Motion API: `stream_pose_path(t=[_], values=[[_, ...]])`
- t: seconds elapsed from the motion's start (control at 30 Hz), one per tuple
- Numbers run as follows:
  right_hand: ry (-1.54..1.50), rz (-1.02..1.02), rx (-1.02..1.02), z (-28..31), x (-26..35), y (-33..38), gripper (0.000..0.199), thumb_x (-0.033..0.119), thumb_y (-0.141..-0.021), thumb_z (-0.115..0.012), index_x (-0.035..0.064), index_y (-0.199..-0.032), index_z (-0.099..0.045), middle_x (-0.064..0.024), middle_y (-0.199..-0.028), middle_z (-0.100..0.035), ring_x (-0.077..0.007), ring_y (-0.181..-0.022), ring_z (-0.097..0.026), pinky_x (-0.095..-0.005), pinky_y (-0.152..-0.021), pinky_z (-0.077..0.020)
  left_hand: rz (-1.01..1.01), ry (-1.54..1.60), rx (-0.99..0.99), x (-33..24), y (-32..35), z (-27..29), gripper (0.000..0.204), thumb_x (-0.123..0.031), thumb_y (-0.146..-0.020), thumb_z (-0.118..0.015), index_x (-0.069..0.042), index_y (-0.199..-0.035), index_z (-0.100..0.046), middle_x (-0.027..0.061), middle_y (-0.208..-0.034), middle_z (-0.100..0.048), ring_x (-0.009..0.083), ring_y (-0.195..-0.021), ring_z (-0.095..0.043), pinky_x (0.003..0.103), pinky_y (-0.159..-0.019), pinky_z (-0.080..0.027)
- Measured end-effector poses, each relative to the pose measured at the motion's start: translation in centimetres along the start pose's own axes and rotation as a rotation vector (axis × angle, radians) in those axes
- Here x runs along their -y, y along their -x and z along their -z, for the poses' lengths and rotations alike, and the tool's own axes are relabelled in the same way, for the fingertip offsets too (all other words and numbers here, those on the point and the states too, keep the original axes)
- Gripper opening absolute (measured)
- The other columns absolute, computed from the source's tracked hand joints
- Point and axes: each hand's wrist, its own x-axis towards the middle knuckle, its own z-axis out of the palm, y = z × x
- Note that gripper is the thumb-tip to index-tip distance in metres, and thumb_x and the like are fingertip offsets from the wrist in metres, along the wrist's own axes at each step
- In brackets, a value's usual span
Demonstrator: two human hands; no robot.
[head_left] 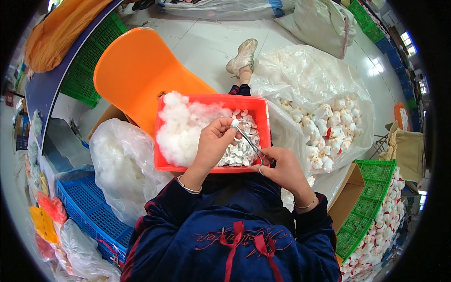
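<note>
My right hand (pixel 284 170) has its fingers in the ring handles of metal forceps (pixel 252 145). Their tips reach up to a small white piece (pixel 235 123), seemingly fabric, pinched by the thumb and fingers of my left hand (pixel 213 141). Whether the jaws go inside the piece or only touch it, I cannot tell. Both hands are over a red plastic tray (pixel 260 101). White stuffing fluff (pixel 176 134) fills its left side, and several small white pieces (pixel 237 154) like the held one lie in its right side.
An orange plastic chair (pixel 136 70) stands beyond the tray. At right lies a clear bag (pixel 300 66) of small white plush toys (pixel 326 131); at left, a bag of stuffing (pixel 117 164). Blue (pixel 89 202) and green (pixel 371 202) crates flank me. A shoe (pixel 243 56) is ahead.
</note>
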Motion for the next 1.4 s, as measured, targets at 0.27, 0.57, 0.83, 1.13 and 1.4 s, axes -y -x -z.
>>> stream_pose_path(t=[0.27, 0.57, 0.83, 1.13, 1.4], values=[[0.342, 0.138, -0.134, -0.1, 0.7, -0.1, 0.044, 0.03, -0.076, -0.082, 0.008, -0.112, -0.071, -0.0066, -0.093, -0.067, -0.0283, -0.095, -0.059, -0.0427, -0.085, -0.0426, 0.059, 0.077, -0.056, 0.1, 0.0, 0.8, 0.025, -0.002, -0.097, -0.064, 0.002, -0.121, -0.065, 0.0062, -0.096, -0.072, 0.0093, -0.082, -0.068, 0.022, -0.071, -0.055], [0.314, 0.153, -0.079, -0.4, 1.2, -0.8, 0.036, 0.022, -0.076, -0.082, 0.004, -0.106, -0.073, -0.0068, -0.085, -0.067, -0.0252, -0.084, -0.061, -0.0397, -0.076, -0.0448, 0.013, -0.054, -0.081, 0.2, 0.4, 1.5, 0.023, -0.007, -0.095, -0.068, 0.003, -0.115, -0.073, -0.0009, -0.084, -0.068, 0.0031, -0.071, -0.059, 0.019, -0.063, -0.048], [-0.193, 0.002, 0.033, -2.6, 0.8, -0.9, 0.034, 0.014, -0.08, -0.081, -0.003, -0.108, -0.07, -0.0099, -0.073, -0.062, -0.0152, -0.069, -0.058, -0.031, -0.067, -0.0491, -0.005, -0.173, -0.073, -1.2, 0.8, 1.6, 0.022, -0.011, -0.096, -0.068, 0.002, -0.112, -0.074, -0.0019, -0.08, -0.067, 0.0031, -0.067, -0.056, 0.02, -0.061, -0.046], [0.012, 0.018, 0.068, -0.1, -0.6, -0.2, 0.037, 0.018, -0.078, -0.084, -0.002, -0.106, -0.071, -0.0148, -0.078, -0.068, -0.0249, -0.07, -0.065, -0.0344, -0.068, -0.0524, 0.03, -0.247, -0.035, -1.6, -0.6, 3.4, 0.023, -0.018, -0.098, -0.07, 0.002, -0.107, -0.075, 0.0012, -0.079, -0.069, 0.0045, -0.065, -0.058, 0.02, -0.06, -0.048], [-0.193, -0.2, -0.076, 2.1, -3.7, 1.7, 0.032, 0.012, -0.076, -0.084, -0.0015, -0.104, -0.072, -0.0008, -0.071, -0.061, -0.0091, -0.071, -0.055, -0.0268, -0.069, -0.0463, 0.174, -0.845, 0.183, -3.9, -3.1, 3.8, 0.03, -0.02, -0.096, -0.068, 0.004, -0.115, -0.072, 0.0064, -0.071, -0.069, 0.0088, -0.061, -0.062, 0.026, -0.055, -0.048]])
